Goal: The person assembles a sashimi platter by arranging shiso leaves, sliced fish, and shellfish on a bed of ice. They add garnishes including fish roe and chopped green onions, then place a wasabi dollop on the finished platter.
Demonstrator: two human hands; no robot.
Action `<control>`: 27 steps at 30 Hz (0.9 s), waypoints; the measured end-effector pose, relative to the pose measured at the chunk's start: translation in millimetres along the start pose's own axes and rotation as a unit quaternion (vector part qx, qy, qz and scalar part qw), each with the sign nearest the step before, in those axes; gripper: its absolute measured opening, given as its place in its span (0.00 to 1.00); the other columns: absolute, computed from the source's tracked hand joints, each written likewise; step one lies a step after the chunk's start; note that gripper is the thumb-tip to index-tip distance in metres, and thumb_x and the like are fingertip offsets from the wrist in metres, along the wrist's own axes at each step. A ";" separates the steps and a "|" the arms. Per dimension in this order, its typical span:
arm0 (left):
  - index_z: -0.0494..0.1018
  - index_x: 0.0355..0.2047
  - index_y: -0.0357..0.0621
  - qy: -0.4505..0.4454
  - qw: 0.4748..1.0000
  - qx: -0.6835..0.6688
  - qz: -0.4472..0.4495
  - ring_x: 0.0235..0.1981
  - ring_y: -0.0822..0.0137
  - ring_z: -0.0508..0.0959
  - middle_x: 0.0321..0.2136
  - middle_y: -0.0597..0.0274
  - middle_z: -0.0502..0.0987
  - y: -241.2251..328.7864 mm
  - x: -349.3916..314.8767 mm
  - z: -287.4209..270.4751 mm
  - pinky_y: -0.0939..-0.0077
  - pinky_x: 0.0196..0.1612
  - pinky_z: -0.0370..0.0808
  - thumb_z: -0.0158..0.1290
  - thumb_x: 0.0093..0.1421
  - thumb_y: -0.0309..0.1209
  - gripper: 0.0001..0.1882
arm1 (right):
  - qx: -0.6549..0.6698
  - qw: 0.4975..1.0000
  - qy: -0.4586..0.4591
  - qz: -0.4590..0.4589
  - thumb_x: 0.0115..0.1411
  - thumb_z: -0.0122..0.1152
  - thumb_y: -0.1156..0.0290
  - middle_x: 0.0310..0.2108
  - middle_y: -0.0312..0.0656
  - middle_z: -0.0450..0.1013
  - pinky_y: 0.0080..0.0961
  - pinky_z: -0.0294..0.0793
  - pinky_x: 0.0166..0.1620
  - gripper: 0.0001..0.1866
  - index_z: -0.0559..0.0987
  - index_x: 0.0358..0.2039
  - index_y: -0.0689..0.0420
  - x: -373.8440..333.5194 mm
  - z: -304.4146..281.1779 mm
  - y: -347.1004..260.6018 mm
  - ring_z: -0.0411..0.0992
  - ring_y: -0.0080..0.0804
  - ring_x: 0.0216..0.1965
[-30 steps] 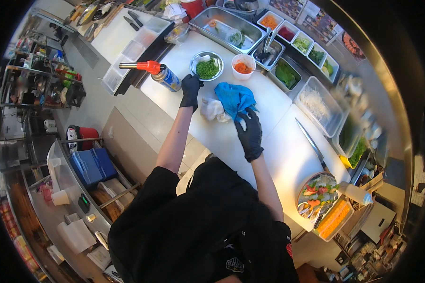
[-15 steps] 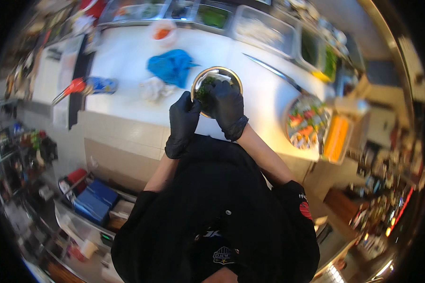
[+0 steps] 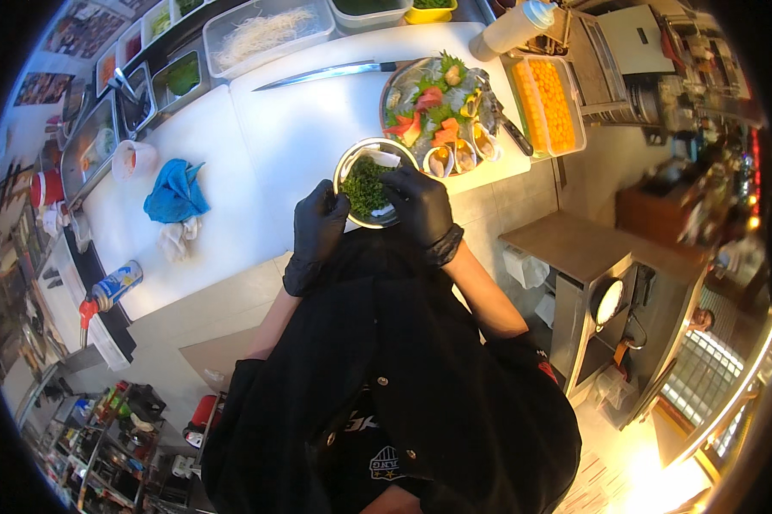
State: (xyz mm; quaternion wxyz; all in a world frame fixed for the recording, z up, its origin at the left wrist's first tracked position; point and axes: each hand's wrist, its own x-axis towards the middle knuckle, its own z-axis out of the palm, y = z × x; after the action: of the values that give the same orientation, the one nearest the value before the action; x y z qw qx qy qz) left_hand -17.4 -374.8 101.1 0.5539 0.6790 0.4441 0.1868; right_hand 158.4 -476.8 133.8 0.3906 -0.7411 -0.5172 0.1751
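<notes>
A round metal bowl [image 3: 377, 140] of finely chopped green herbs [image 3: 365, 186] is close in front of me, near the board's front edge. A white piece lies on the herbs at the far side. My left hand [image 3: 320, 221], in a black glove, grips the bowl's left rim between thumb and fingers. Over the right part of the bowl, my right hand [image 3: 422, 204], also black-gloved, has its fingers bunched at the herbs; what they pinch is hidden. Just beyond on the right sits a seafood platter [image 3: 444, 120] with sliced fish, shells and green leaves.
A long knife [image 3: 326, 74] lies on the white cutting board [image 3: 257, 128]. To the left are a blue cloth [image 3: 177, 190], a white cup [image 3: 134, 159] and a gas torch [image 3: 112, 289]. Ingredient tubs [image 3: 270, 36] line the back; an orange-filled container [image 3: 548, 103] stands right of the platter.
My view has swung right, so the platter now sits just beyond the bowl. My right hand has shifted toward the bowl's right side, uncovering more herbs. The left still grips the rim.
</notes>
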 end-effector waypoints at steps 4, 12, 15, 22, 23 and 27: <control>0.72 0.32 0.35 -0.004 1.000 -0.009 -0.004 0.18 0.65 0.69 0.18 0.53 0.72 -4.9 0.9 10.4 0.66 0.26 0.68 0.56 0.65 0.29 0.09 | 0.046 0.994 0.049 0.083 0.58 0.69 0.80 0.35 0.44 0.81 0.25 0.79 0.41 0.10 0.84 0.42 0.64 -2.6 -41.5 33.5 0.81 0.30 0.34; 0.72 0.32 0.34 0.005 0.999 -0.041 -0.034 0.23 0.75 0.66 0.19 0.60 0.71 -11.4 -1.7 6.8 0.71 0.28 0.68 0.55 0.65 0.27 0.08 | -0.090 0.995 0.049 -0.011 0.58 0.65 0.83 0.35 0.47 0.80 0.29 0.78 0.40 0.09 0.85 0.39 0.62 11.1 -66.2 80.2 0.80 0.40 0.36; 0.70 0.30 0.34 0.021 0.998 -0.054 -0.029 0.23 0.75 0.64 0.19 0.63 0.68 -10.8 -1.4 4.0 0.72 0.28 0.66 0.55 0.65 0.27 0.09 | -0.027 0.994 0.092 0.053 0.57 0.62 0.86 0.34 0.48 0.79 0.30 0.78 0.41 0.11 0.85 0.38 0.61 8.2 -85.1 89.7 0.80 0.43 0.37; 0.68 0.28 0.36 0.028 0.997 -0.060 -0.051 0.23 0.76 0.61 0.18 0.65 0.65 -9.8 -2.1 0.0 0.72 0.27 0.64 0.55 0.65 0.28 0.11 | -0.040 0.993 0.099 0.047 0.58 0.59 0.88 0.35 0.47 0.81 0.30 0.79 0.43 0.12 0.84 0.39 0.62 10.6 -98.9 94.2 0.81 0.43 0.38; 0.68 0.28 0.36 0.029 0.996 -0.068 -0.053 0.23 0.76 0.62 0.18 0.65 0.65 -8.4 -2.9 -0.2 0.72 0.27 0.64 0.56 0.65 0.28 0.11 | -0.020 0.991 0.120 0.063 0.58 0.61 0.87 0.36 0.46 0.81 0.29 0.79 0.43 0.11 0.84 0.39 0.62 11.9 -101.6 88.7 0.81 0.38 0.38; 0.69 0.28 0.36 0.027 0.997 -0.077 -0.009 0.21 0.76 0.63 0.16 0.62 0.67 4.6 -5.4 4.3 0.70 0.25 0.64 0.57 0.64 0.28 0.11 | 0.055 0.992 0.072 0.082 0.59 0.66 0.85 0.36 0.40 0.82 0.20 0.76 0.40 0.10 0.85 0.41 0.62 9.9 -96.2 46.7 0.78 0.21 0.37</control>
State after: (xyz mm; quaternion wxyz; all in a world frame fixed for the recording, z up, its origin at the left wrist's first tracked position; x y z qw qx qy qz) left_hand -15.3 -381.7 105.3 0.5937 0.6255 0.4491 0.2335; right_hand 255.6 -513.6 160.7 0.4512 -0.7693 -0.4147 0.1807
